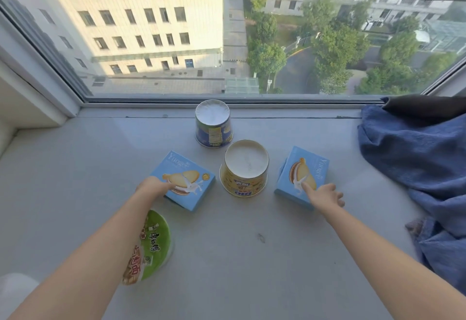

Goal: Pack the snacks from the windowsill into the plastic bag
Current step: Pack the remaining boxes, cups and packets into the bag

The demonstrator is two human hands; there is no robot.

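From the head view, a pale grey stone windowsill (239, 256) runs below a wide window. At its middle stands an upturned yellow paper snack cup (244, 171), white base facing up. Just behind that cup, nearer the glass, stands an upturned blue paper snack cup (213, 124). Left of the yellow cup lies a light blue cardboard biscuit box (186, 181), flat and turned at an angle; right of the cup lies a second light blue cardboard biscuit box (305, 173), its far end tipped up slightly. The left hand (153, 186) rests on the near corner of the left box, fingers together and laid flat on its top. The right hand (325, 194) reaches the near edge of the right box, forefinger stretched onto its lid, the other fingers loosely spread beside it. Well in front of the yellow cup, partly under the left forearm, sits a round green-lidded noodle bowl (155, 241). Far right of the cup lies crumpled blue cloth (416, 158). No plastic bag can be made out.
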